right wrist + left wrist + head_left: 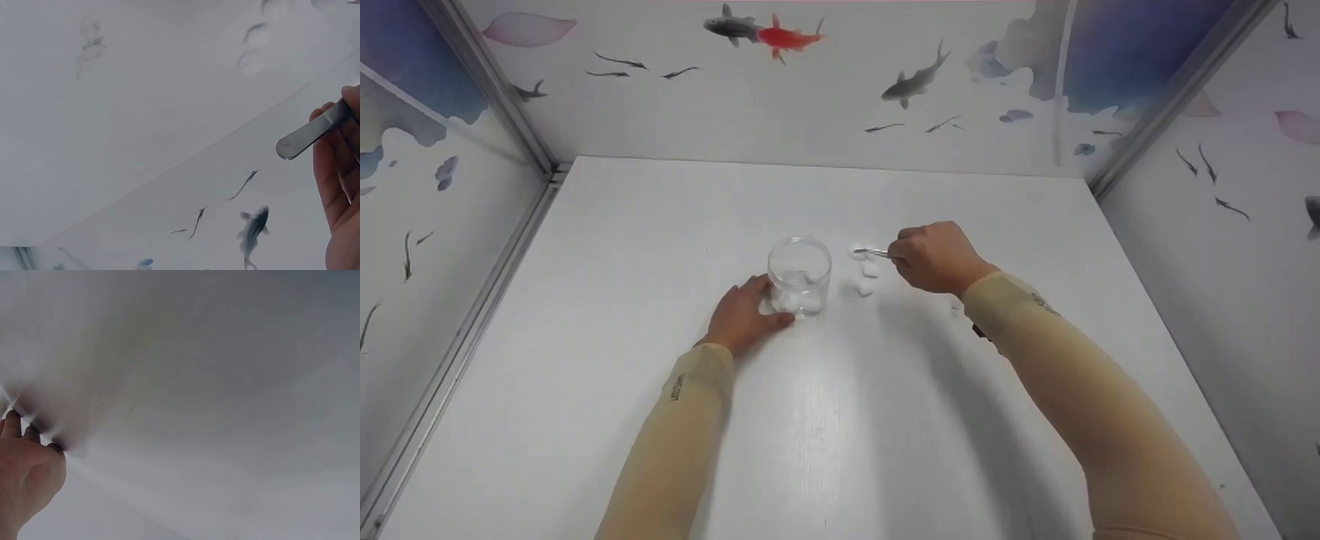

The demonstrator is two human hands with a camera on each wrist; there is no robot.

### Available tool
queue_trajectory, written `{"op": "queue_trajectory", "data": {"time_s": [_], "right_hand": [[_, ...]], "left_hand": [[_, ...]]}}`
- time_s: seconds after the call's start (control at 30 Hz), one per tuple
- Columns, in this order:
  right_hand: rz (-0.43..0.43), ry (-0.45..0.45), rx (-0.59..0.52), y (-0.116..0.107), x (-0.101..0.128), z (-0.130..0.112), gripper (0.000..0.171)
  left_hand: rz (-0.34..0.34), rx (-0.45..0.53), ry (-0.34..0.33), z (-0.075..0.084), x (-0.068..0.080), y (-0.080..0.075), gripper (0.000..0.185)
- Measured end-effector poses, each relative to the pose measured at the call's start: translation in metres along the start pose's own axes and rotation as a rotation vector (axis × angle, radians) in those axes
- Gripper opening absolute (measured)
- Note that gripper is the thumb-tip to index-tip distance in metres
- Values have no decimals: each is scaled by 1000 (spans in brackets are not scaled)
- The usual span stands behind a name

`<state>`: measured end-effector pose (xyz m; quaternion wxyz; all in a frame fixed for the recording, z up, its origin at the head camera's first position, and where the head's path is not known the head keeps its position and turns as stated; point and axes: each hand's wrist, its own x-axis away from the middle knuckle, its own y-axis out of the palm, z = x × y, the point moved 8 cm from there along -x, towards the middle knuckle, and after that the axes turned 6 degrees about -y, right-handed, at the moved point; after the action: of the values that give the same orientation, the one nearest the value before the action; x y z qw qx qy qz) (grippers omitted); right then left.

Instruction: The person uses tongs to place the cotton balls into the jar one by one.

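A clear round jar (800, 277) stands upright on the white table, with several white cotton balls (810, 302) at its bottom. My left hand (741, 315) holds the jar low on its left side, thumb in front and fingers behind. My right hand (937, 256) grips metal tweezers (876, 253), whose broad rear end (306, 136) shows in the right wrist view. The tweezers' tips are at the farthest loose cotton ball (858, 252); whether they pinch it I cannot tell. Two nearer ones, a middle cotton ball (871, 269) and a front cotton ball (865, 288), lie right of the jar.
White panels with painted fish enclose the table (660, 202): a back wall (660, 112), a left wall (457, 247) and a right wall (1207, 247). A faint small mark (956, 307) lies beside my right sleeve.
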<state>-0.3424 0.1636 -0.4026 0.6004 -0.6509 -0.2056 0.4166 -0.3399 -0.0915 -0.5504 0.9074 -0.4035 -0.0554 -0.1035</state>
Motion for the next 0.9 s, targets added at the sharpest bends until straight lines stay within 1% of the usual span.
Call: {"op": "queue_trajectory", "data": {"time_s": [0.17,0.4,0.6,0.77,0.9], "right_hand": [[46,-40,0,-6,-14,-15,17],[45,-82,10,-3,-28,-32,14],[66,-90,-11,1,-36,-39,15],[48,-104,2,7,-40,-45,14],[35,-117,7,9,-42,-48,12]], "left_hand": [[-2,-16,-5,-1,-1,0,88],[4,-6,2,0,0,0,87],[2,4,-30,-2,1,0,89],[-5,5,-58,-3,0,1,89],[-2,-2,-55,-4,0,1,89]]}}
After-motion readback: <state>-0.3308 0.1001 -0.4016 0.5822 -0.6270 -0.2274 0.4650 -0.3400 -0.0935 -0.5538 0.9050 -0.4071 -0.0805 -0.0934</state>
